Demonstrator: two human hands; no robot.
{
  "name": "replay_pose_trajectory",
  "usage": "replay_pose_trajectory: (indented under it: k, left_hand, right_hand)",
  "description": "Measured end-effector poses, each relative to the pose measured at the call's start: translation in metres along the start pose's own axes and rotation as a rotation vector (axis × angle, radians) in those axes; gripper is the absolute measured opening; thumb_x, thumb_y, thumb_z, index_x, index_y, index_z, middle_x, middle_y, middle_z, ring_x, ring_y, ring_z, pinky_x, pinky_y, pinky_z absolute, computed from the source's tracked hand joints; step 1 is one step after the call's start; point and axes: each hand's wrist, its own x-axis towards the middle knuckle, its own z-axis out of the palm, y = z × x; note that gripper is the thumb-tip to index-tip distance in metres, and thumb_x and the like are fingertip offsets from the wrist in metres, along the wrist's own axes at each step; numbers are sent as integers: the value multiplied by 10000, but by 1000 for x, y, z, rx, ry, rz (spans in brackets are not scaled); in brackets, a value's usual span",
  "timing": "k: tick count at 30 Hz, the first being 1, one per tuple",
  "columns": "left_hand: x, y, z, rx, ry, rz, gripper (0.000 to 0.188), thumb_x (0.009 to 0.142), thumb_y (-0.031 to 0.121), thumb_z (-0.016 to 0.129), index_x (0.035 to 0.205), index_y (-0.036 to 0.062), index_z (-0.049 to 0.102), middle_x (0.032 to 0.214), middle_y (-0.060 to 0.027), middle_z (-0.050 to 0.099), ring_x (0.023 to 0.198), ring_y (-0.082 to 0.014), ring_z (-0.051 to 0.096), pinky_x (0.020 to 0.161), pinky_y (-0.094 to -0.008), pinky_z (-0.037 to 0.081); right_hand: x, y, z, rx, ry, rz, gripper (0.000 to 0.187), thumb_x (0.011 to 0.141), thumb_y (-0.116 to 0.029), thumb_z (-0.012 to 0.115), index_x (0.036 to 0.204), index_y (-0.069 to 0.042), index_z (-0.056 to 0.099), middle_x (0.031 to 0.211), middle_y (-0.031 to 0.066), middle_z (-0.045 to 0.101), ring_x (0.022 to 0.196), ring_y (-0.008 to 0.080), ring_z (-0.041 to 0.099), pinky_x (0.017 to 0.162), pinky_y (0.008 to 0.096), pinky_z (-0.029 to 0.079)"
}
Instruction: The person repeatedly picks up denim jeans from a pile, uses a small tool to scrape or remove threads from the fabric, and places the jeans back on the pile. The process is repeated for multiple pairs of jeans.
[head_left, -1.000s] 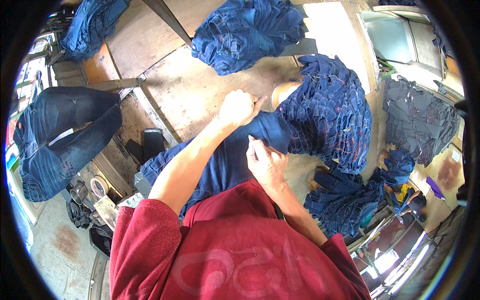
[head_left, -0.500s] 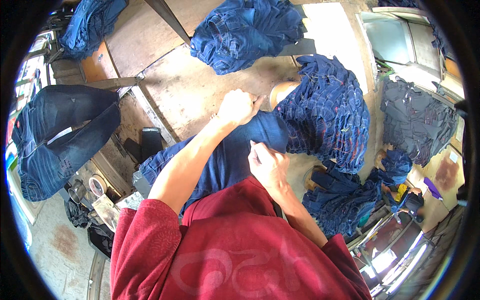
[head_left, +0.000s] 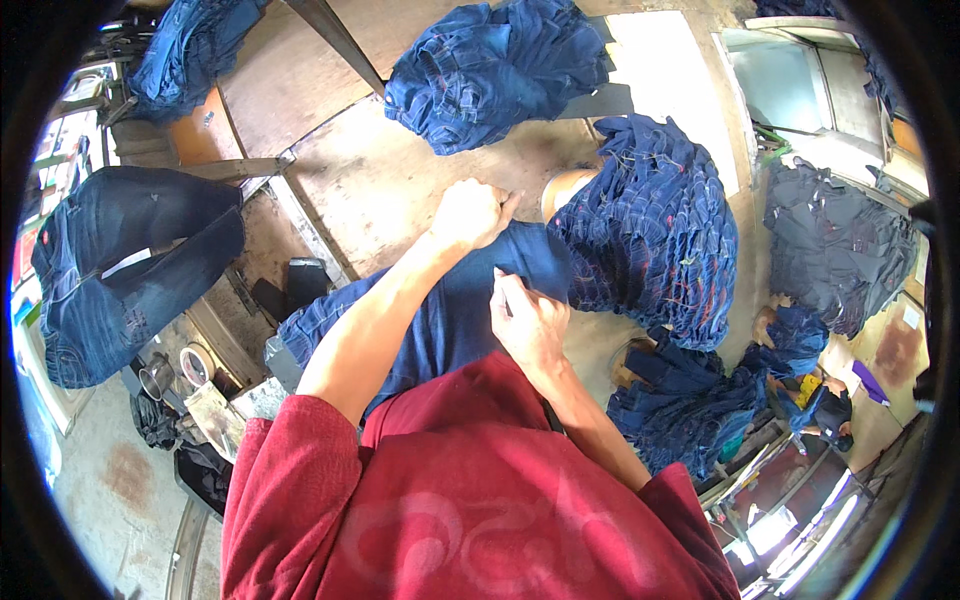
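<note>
A pair of blue jeans (head_left: 450,320) lies across in front of me, against my red shirt. My left hand (head_left: 472,212) is closed in a fist at the far edge of the denim, its thumb pointing right. Anything inside its fingers is hidden. Over the nearer part of the same cloth, my right hand (head_left: 530,320) is curled, with thumb and fingertips pinched together. Whatever it may hold is too small to name. The denim's right end sits beside a large bunch of dark blue jeans (head_left: 660,225).
Another denim heap (head_left: 495,70) rests on the wooden table (head_left: 370,150). Dark jeans (head_left: 140,260) hang over a support at left, above a tape roll (head_left: 196,366). Grey garments (head_left: 835,235) are piled at right, and more jeans (head_left: 680,400) lie lower right. A person (head_left: 825,412) is at the far right.
My right hand has shifted slightly up and to the left over the denim. The left fist stays almost in place, and the whole view has moved a little.
</note>
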Motion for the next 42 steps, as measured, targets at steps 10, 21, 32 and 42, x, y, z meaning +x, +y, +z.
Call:
replay_pose_trajectory:
  k: [10,21,32,42]
  left_hand:
    - [-50,-7,-79,-124,-290,-264,707,920,723,720,1004,23,762,894,-235,767,881,-373,778,821,-483,604]
    - [-194,-102,-144,-291,-407,-147,453,980,409,821,1245,42,797,969,-187,816,840,-198,768,834,-380,592]
    - [-189,-107,-145,-370,-319,-95,326,978,287,816,859,-14,781,773,-198,715,739,-392,730,725,-456,578]
    - [-192,-112,-134,-237,-83,72,410,969,302,839,759,-36,743,609,-235,650,530,-363,685,546,-430,541]
  right_hand:
    - [-32,36,-54,545,132,416,163,1045,-59,717,1202,-29,747,899,82,830,700,77,734,616,249,555]
    - [-42,-52,-33,576,25,98,167,988,-56,749,1152,-75,770,951,121,834,761,175,813,657,331,634]
    - [-38,-157,59,119,52,-115,115,934,-97,759,1046,-125,763,680,39,712,534,207,682,498,358,551]
    - [-37,-166,57,203,76,18,24,956,-124,768,950,-138,749,611,63,648,511,239,667,477,386,517]
